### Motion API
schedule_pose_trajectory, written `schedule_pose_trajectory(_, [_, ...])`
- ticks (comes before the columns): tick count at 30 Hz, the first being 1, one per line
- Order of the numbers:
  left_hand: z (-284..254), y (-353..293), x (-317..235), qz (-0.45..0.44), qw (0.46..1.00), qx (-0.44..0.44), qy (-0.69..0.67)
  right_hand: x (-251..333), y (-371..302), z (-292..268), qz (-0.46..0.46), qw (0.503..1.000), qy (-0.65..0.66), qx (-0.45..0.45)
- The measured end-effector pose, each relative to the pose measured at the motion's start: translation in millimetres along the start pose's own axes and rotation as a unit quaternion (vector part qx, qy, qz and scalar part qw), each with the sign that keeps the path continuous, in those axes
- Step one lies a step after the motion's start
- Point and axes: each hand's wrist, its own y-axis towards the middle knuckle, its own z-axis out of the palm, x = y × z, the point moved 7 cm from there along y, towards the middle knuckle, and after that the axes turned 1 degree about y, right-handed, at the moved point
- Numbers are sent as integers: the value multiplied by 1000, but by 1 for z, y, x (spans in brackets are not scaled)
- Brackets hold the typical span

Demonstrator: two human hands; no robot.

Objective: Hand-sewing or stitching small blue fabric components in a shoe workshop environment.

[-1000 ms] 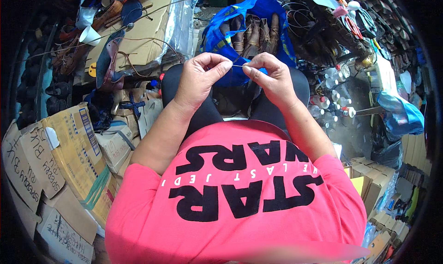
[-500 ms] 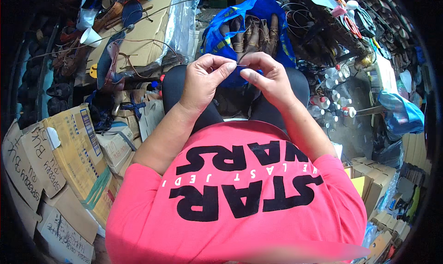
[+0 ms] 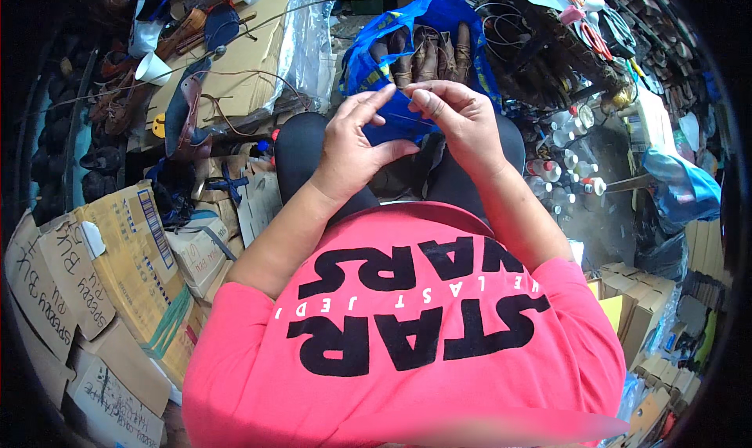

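Over my lap, in front of a blue bag (image 3: 366, 37), I hold both hands up close together. My right hand (image 3: 470, 127) is closed, thumb and forefinger pinched on a thin thread-like strand (image 3: 415, 119); whether a needle is part of it is too fine to tell. My left hand (image 3: 348, 142) is open, its thumb stretched toward the right hand and its fingers apart from the thumb. Inside the bag stand several long brown objects (image 3: 427, 56), bound with cord.
Flat cardboard (image 3: 258, 52) and clear plastic sheeting (image 3: 309, 48) lie ahead to the left, beside a white cup (image 3: 153, 68). Cardboard boxes (image 3: 129, 244) crowd my left. Several bottles (image 3: 544, 168) stand on the right, near a blue plastic bag (image 3: 681, 186).
My left hand has opened from a pinch and its thumb and fingers have spread. My right hand stays pinched and has shifted slightly.
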Motion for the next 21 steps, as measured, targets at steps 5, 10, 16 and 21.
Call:
schedule_pose_trajectory(5, [-19,10,-24,86,993,-24,81,22,-2,7,-112,942,-314,29])
schedule_pose_trajectory(10, [-15,17,-58,223,945,1,238,27,-3,12,-130,906,-399,47])
schedule_pose_trajectory(16, [-8,14,-59,247,926,15,285,26,-6,13,-146,877,-452,65])
schedule_pose_trajectory(21, [-4,11,-57,267,915,3,301,28,-8,17,-165,850,-493,83])
